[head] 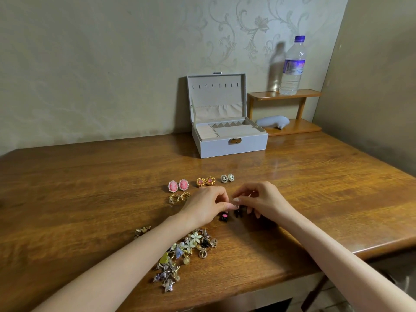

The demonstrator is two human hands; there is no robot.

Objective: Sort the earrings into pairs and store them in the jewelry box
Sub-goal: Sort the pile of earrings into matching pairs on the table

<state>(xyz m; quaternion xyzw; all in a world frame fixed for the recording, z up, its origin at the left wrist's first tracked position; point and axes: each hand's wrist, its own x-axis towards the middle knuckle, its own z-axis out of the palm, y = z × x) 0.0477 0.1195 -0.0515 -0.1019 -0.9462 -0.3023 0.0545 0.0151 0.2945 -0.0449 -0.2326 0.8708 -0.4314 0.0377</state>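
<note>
A grey jewelry box (231, 145) stands open at the back of the wooden table (90, 188), its compartments bare. In front of it lie pairs in rows: pink cameo earrings (178, 185), gold-and-pink round earrings (205, 181), small grey oval earrings (227, 178) and gold hoop earrings (179, 197). My left hand (206, 207) and my right hand (258, 200) meet at the fingertips over two small black earrings (229, 215); the right fingers pinch the right one, while the one with a pink spot lies below my left thumb. A mixed pile of earrings (186, 253) lies near the front edge.
A lone gold earring (142, 231) lies left of my left forearm. Behind the box to the right stands a small wooden shelf (286, 113) with a water bottle (292, 66) on top and a grey object (273, 121) below. The table's right edge is close to my right forearm.
</note>
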